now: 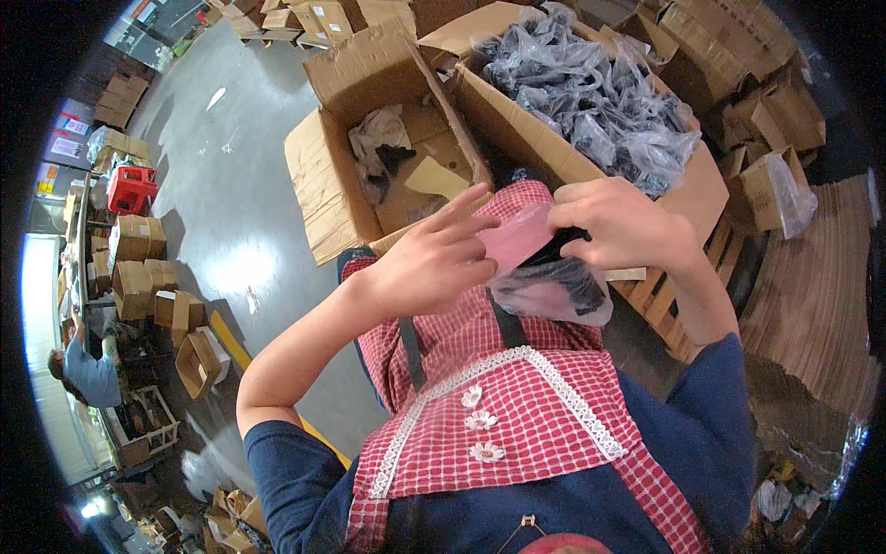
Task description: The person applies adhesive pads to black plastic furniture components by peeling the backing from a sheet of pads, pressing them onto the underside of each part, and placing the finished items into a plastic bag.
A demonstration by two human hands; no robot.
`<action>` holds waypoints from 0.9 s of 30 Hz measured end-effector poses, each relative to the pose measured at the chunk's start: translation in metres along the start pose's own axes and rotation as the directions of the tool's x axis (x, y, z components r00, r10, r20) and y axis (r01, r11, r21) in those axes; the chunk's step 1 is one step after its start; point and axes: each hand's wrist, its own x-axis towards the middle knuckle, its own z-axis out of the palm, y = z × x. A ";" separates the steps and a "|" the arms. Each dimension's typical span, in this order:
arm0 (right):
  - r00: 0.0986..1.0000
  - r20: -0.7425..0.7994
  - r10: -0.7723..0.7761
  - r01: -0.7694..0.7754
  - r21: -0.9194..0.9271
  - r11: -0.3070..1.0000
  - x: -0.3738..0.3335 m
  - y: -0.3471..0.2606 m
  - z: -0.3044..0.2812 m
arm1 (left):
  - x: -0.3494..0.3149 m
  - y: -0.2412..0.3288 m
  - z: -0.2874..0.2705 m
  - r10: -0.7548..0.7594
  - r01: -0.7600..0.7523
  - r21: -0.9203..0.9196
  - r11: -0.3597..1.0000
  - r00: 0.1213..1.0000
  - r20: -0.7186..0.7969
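Above my lap, a clear plastic bag holds something black and soft-looking, whose exact kind I cannot make out. A smooth pink sheet lies at the top of the bag, between my hands. My right hand is closed at the bag's upper right, thumb and fingers pinching black material there. To the left, my left hand has its index and middle fingers stretched and spread. Its lower fingers are bent beside the pink sheet's left edge. The red checked apron lies under all of this.
An open carton with white cloth, a dark piece and yellowish paper stands ahead. Right of it, a bigger carton is heaped with bagged dark items. A wooden pallet and stacked flat cardboard are at right. Another person is far left.
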 end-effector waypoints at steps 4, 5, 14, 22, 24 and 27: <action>0.979 0.204 -0.002 0.036 -0.161 0.986 0.017 -0.020 0.010 | 0.012 0.014 -0.004 0.053 -0.046 0.103 0.994 0.997 -0.063; 0.964 0.265 -0.018 0.066 -0.174 0.982 0.021 -0.026 0.014 | 0.014 0.018 -0.006 0.070 -0.057 0.152 0.987 0.994 -0.083; 0.976 0.160 -0.150 0.055 0.484 0.873 0.012 -0.001 0.057 | 0.007 0.040 -0.026 0.028 -0.043 -0.029 0.999 0.915 -0.402; 0.971 -0.191 -0.144 0.227 0.541 0.810 -0.014 0.006 0.094 | 0.012 0.045 -0.032 -0.031 -0.046 -0.217 0.975 0.941 -0.337; 0.969 -0.229 -0.088 0.211 0.596 0.775 -0.007 0.005 0.111 | 0.022 0.045 -0.032 -0.016 -0.073 -0.255 0.964 0.943 -0.331; 0.945 -0.316 -0.081 0.246 0.528 0.813 0.005 0.003 0.111 | 0.034 0.041 -0.032 -0.001 -0.082 -0.229 0.970 0.940 -0.340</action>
